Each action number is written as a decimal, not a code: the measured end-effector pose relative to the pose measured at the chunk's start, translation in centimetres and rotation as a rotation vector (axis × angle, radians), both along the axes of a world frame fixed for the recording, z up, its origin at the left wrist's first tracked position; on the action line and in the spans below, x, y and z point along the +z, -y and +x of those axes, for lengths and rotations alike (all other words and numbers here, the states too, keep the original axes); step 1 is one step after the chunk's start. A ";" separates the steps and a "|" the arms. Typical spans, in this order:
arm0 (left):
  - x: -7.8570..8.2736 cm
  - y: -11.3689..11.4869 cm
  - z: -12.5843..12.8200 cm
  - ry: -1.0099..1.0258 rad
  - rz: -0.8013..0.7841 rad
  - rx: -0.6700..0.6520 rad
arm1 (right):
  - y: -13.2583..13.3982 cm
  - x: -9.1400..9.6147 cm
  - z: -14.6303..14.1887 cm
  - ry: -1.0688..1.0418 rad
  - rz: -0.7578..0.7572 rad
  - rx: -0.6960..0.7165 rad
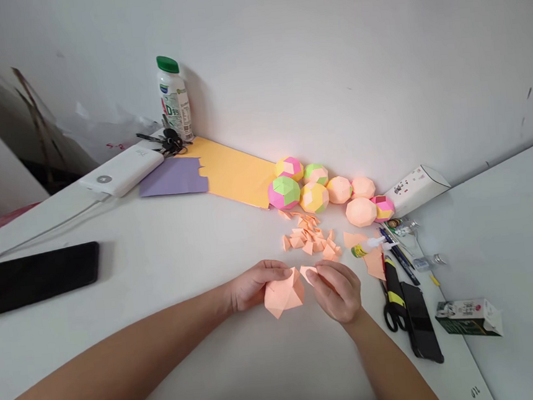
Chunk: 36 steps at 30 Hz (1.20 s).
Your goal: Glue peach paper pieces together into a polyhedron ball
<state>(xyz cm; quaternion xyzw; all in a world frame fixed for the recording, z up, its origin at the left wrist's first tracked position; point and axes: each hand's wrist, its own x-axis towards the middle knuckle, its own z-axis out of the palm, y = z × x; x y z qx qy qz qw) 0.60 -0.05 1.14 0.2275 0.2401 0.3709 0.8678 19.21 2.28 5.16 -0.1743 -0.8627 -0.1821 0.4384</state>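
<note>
My left hand (261, 282) grips a partly built peach paper polyhedron (283, 295), thumb on its top edge. Its faces are folded triangles, and pointed corners stick out. Close by on the right, my right hand (338, 288) pinches a small folded peach paper piece (308, 275) between thumb and fingers. A narrow gap seems to separate that piece from the polyhedron. Just beyond both hands lies a loose heap of small folded peach paper pieces (311, 236). Behind the heap, several finished paper balls (313, 197) in peach, yellow, green and pink sit against the wall.
To the right are a glue bottle (368, 246), peach paper scraps (375, 264), scissors (394, 314), a yellow-black cutter (395, 288), pens (399, 255) and a dark phone (421, 323). Leftward lie orange card (236, 171), purple card (173, 177), a power bank (124, 169) and a black phone (37, 277).
</note>
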 end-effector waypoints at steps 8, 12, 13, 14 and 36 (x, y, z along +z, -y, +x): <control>-0.1 0.0 0.0 0.014 0.005 0.003 | 0.2 0.1 -0.1 0.000 0.016 0.006; 0.0 0.0 0.1 0.029 0.012 0.005 | 0.3 0.1 -0.1 0.093 0.088 0.047; 0.1 0.0 0.1 0.032 0.014 0.005 | 0.3 0.2 -0.1 0.110 0.110 0.050; 0.1 0.0 0.1 0.034 0.014 0.006 | 0.3 0.3 -0.1 0.121 0.127 0.050; 0.2 0.2 0.0 0.043 0.039 0.009 | 0.5 0.7 -0.7 -0.088 -0.126 -0.045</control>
